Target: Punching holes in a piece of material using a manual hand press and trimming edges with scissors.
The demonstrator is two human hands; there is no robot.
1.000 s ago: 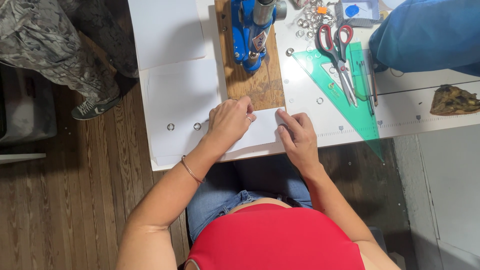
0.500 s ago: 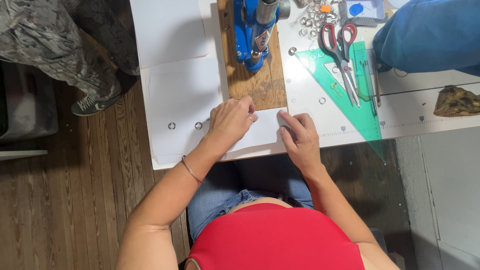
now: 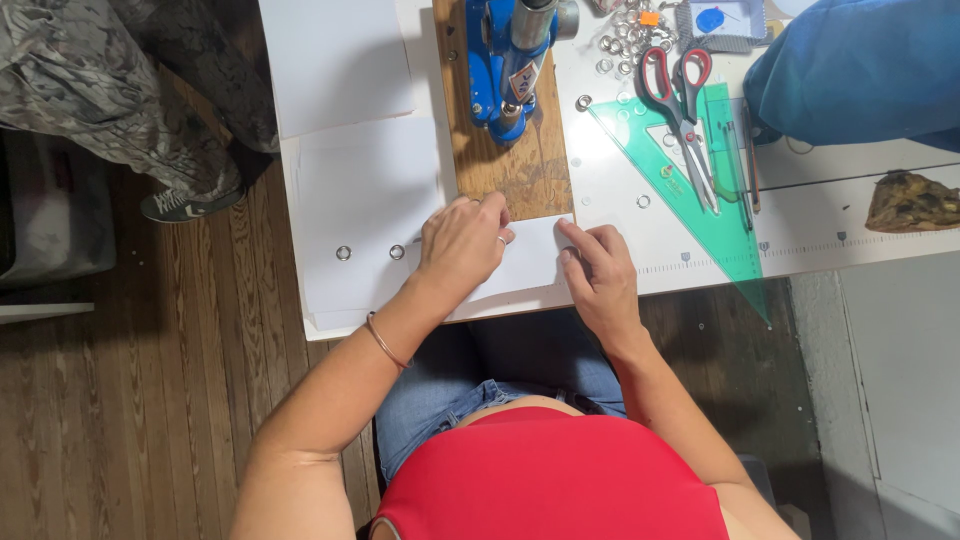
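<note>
Both hands (image 3: 530, 255) press white sheet (image 3: 525, 262), seemingly flat, near eyelets (image 3: 625, 30).

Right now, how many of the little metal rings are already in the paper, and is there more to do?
Two rings already sit in the white paper, side by side near its left part. In hand: the left hand and right hand press the paper's right part flat below the blue press. Left: that part shows no ring yet, and loose rings wait by the scissors.
</note>
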